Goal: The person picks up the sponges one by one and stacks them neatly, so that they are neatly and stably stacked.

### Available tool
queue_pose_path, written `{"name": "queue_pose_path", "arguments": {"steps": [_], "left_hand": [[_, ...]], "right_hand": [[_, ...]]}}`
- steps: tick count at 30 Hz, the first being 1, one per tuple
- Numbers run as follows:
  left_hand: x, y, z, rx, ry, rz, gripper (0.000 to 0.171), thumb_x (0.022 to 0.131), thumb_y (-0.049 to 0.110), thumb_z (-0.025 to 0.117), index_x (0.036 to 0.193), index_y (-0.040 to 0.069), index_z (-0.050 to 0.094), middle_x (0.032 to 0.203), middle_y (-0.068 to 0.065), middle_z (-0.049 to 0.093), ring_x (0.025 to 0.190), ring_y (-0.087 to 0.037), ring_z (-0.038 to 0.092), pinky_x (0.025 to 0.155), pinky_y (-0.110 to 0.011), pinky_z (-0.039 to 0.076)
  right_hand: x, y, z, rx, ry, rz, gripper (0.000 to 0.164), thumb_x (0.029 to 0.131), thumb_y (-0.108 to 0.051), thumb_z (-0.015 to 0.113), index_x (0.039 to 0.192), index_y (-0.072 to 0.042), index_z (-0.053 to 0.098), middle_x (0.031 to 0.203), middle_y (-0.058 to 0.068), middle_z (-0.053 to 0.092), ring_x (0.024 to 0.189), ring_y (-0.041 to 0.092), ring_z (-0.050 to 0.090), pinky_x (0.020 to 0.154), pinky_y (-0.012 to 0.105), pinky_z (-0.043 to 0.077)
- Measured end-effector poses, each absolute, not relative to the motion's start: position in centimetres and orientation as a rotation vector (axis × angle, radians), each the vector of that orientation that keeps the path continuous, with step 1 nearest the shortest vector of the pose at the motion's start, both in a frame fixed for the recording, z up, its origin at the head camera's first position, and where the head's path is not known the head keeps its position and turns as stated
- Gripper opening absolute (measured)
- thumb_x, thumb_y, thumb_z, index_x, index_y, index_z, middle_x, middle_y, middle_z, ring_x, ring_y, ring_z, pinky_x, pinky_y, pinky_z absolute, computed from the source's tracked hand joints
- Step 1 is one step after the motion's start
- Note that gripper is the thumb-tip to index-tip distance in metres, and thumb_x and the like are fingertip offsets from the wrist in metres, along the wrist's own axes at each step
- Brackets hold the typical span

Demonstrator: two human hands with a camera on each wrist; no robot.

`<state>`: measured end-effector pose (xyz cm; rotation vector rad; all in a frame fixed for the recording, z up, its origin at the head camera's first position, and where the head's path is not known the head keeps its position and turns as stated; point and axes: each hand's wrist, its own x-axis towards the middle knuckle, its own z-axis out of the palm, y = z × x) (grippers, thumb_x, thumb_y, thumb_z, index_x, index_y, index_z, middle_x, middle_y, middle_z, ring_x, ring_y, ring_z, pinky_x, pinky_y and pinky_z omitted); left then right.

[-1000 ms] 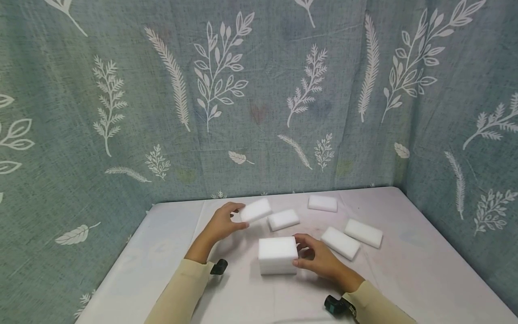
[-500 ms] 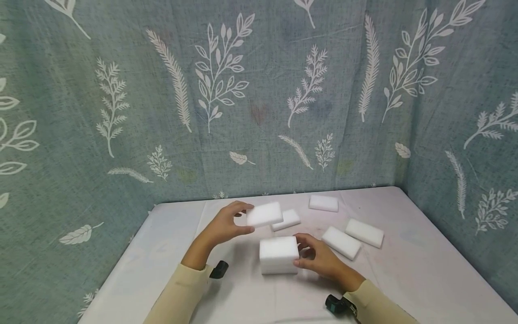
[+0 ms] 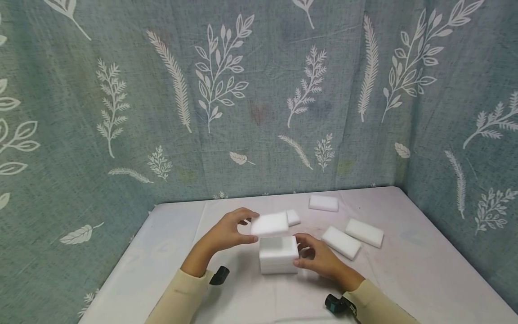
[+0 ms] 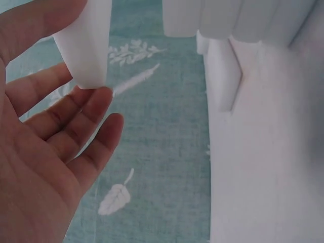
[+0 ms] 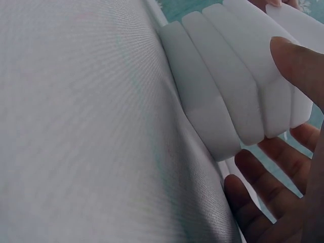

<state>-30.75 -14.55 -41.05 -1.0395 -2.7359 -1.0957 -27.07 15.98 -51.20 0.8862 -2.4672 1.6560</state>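
My left hand [image 3: 228, 229] pinches a white sponge [image 3: 269, 223], thumb on the near edge and fingers on the far one. The sponge is held up just above and behind a stack of white sponges [image 3: 278, 258]. At the right end of that stack, my right hand [image 3: 321, 258] grips it, thumb in front and fingers behind. Several layers of the stack [image 5: 217, 76] show in the right wrist view, lying flat on one another. In the left wrist view, the held sponge [image 4: 88, 50] is apart from the stack [image 4: 233, 17].
A loose sponge [image 3: 293, 217] lies partly hidden behind the held one. Another sponge [image 3: 323, 203] is near the back edge of the white-covered table [image 3: 162, 252]. To the right, two sponges [image 3: 341, 243] lie side by side. Leaf-patterned cloth [image 3: 259, 112] surrounds the table.
My left hand has brought its sponge rightward and toward me, over to the stack, and the sponge has turned straighter. My right hand stays at the stack.
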Motion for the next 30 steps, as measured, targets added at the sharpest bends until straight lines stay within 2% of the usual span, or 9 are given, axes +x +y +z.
{"name": "queue_pose_path", "arguments": {"steps": [7, 15, 24, 30], "left_hand": [[-30.3, -14.3, -41.2, -1.079, -2.732, -1.104, 0.057, 0.075, 0.034, 0.085, 0.125, 0.018, 0.062, 0.119, 0.012, 0.058, 0.106, -0.013, 0.057, 0.095, -0.041, 0.047], [-29.6, -13.8, -41.1, -1.068, -2.761, -1.084, 0.057, 0.075, 0.036, 0.085, 0.125, 0.020, 0.062, 0.119, 0.013, 0.057, 0.107, -0.014, 0.056, 0.094, -0.042, 0.047], [-29.3, -13.5, -41.5, -1.070, -2.782, -1.077, 0.058, 0.075, 0.037, 0.085, 0.126, 0.019, 0.062, 0.117, 0.014, 0.058, 0.106, -0.013, 0.056, 0.092, -0.038, 0.048], [-29.2, -13.5, -41.6, -1.112, -2.758, -1.055, 0.057, 0.075, 0.038, 0.085, 0.124, 0.020, 0.063, 0.115, 0.015, 0.058, 0.104, -0.011, 0.056, 0.089, -0.036, 0.049]], "right_hand": [[-28.0, 16.3, -52.5, 0.883, -2.443, 1.647, 0.061, 0.080, -0.021, 0.081, 0.133, -0.011, 0.053, 0.120, 0.003, 0.061, 0.100, 0.019, 0.061, 0.082, 0.036, 0.054], [-27.9, 16.2, -52.6, 0.868, -2.450, 1.655, 0.060, 0.081, -0.023, 0.081, 0.133, -0.012, 0.054, 0.118, 0.002, 0.061, 0.098, 0.018, 0.061, 0.082, 0.035, 0.054], [-26.5, 15.7, -50.2, 0.874, -2.447, 1.669, 0.058, 0.081, -0.012, 0.079, 0.132, -0.002, 0.053, 0.119, 0.011, 0.061, 0.099, 0.029, 0.060, 0.082, 0.047, 0.053], [-25.7, 15.7, -49.0, 0.895, -2.418, 1.676, 0.054, 0.083, -0.010, 0.077, 0.130, 0.001, 0.053, 0.119, 0.014, 0.061, 0.097, 0.029, 0.061, 0.080, 0.046, 0.054]]}}
